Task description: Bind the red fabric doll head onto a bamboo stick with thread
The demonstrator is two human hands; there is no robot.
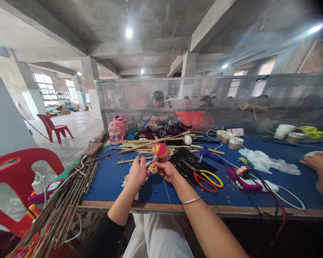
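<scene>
My left hand (pixel 138 172) and my right hand (pixel 166 170) meet above the blue table's front part. Between them is a small bundle with a round head (pixel 160 151) wrapped in red, yellow and tan cloth. Beneath the head, a pale yellowish cloth part (pixel 153 167) shows between my fingers. My right thumb and fingers pinch this lower part from the right. From the left, my left fingers close at its side; their exact hold is partly hidden. A thin strand (pixel 167 191) hangs from near my right hand over the table edge.
Scissors (pixel 208 179) with red and yellow handles lie on a black cloth (pixel 183 163), beside a blue glue gun (pixel 214 156). Thin sticks (pixel 67 204) overhang the table's left edge. A purple power strip (pixel 243 180) trails cables. Another person's hand (pixel 319 163) is far right; a perforated screen (pixel 129 93) stands behind.
</scene>
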